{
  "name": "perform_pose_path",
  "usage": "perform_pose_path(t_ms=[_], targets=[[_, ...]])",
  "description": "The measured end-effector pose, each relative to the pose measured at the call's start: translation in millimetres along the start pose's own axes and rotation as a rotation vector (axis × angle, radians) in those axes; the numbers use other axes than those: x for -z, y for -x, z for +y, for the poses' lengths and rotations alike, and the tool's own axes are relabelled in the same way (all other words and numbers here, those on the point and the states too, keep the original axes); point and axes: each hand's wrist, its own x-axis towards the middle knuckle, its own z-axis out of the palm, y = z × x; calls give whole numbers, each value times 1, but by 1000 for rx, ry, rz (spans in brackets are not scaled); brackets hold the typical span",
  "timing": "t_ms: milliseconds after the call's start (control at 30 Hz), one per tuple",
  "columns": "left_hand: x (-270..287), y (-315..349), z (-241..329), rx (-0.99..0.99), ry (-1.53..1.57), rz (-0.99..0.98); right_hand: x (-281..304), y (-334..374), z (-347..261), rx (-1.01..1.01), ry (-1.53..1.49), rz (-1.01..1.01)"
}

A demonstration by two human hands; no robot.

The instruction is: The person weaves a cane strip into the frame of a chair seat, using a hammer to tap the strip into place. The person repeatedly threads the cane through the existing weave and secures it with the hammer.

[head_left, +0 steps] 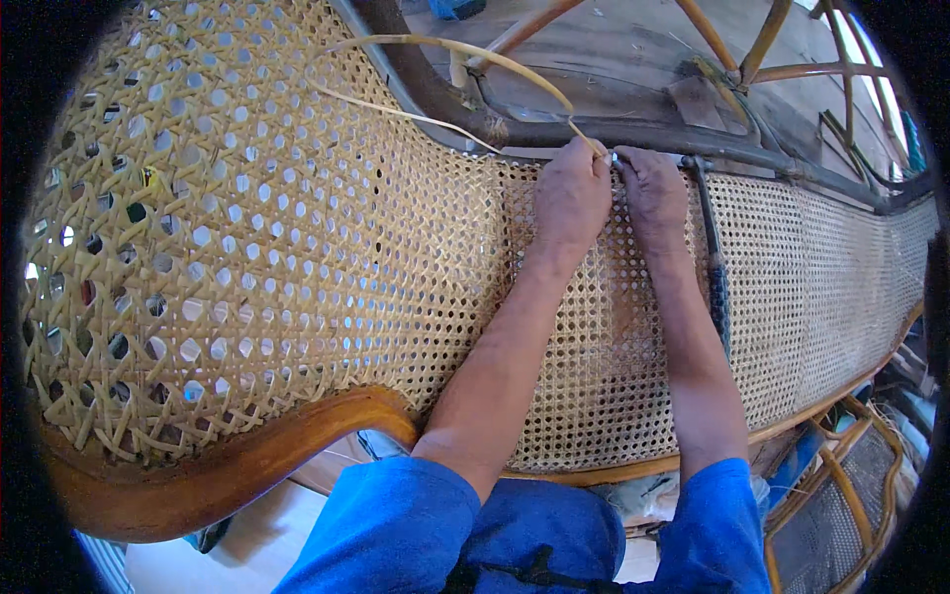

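Observation:
A large woven cane panel (pixel 435 247) stretches across the view in front of me, fixed to a wooden frame. At its far edge my left hand (pixel 574 198) is closed, pinching a pale rattan strip (pixel 475 51) that loops up and out to the left. Close beside it, my right hand (pixel 653 196) is also closed, thumb and fingers together at the same edge. A small whitish bit shows at its fingertips, too small to name. Just right of that hand, a slim dark-handled tool, hammer-like (pixel 717 287), lies on the cane.
A dark frame rail (pixel 732 150) runs along the panel's far edge. Beyond it are bare rattan poles (pixel 762 45) and a greyish board surface. A curved brown wooden rail (pixel 247 450) borders the near left. Another rattan frame (pixel 846 485) stands at the lower right.

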Motion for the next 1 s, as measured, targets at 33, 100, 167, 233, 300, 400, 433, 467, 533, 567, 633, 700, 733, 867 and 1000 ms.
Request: perform_pose_path(t_ms=[33, 100, 167, 233, 300, 400, 433, 467, 533, 567, 633, 700, 733, 867, 1000], targets=[[0, 0, -1, -4, 4, -3, 2, -1, -1, -1, -3, -33], [1, 2, 0, 14, 3, -12, 5, -3, -2, -24, -15, -82], [1, 3, 1, 29, 2, -19, 8, -2, -2, -69, -31, -114], [2, 1, 3, 39, -9, -22, 9, -5, 1, -32, -12, -153], [2, 1, 3, 27, -1, -25, 8, -6, 4, -12, 0, -172], [3, 2, 3, 36, 8, -31, 6, -4, 5, 0, -2, -176], [3, 2, 3, 44, 9, -34, 9, -4, 4, 10, -11, -181], [3, 2, 2, 52, 16, -36, 10, -5, 3, 20, -19, -187], [4, 1, 5, 66, 32, -38, 10, -6, 5, 29, -41, -202], [4, 0, 5, 65, 35, -35, 10, -6, 6, 34, -51, -210], [3, 1, 2, 66, 37, -30, 12, -8, 6, 65, -40, -224], [2, 1, 2, 51, 42, -20, 12, -7, 10, 100, -42, -223], [1, 1, 2, 43, 46, -16, 11, -7, 14, 119, -50, -216], [4, 2, 2, 70, 76, -37, 15, -8, 11, 110, -108, -247], [4, 2, -1, 43, 103, -11, 11, -10, 15, 136, -33, -279]])
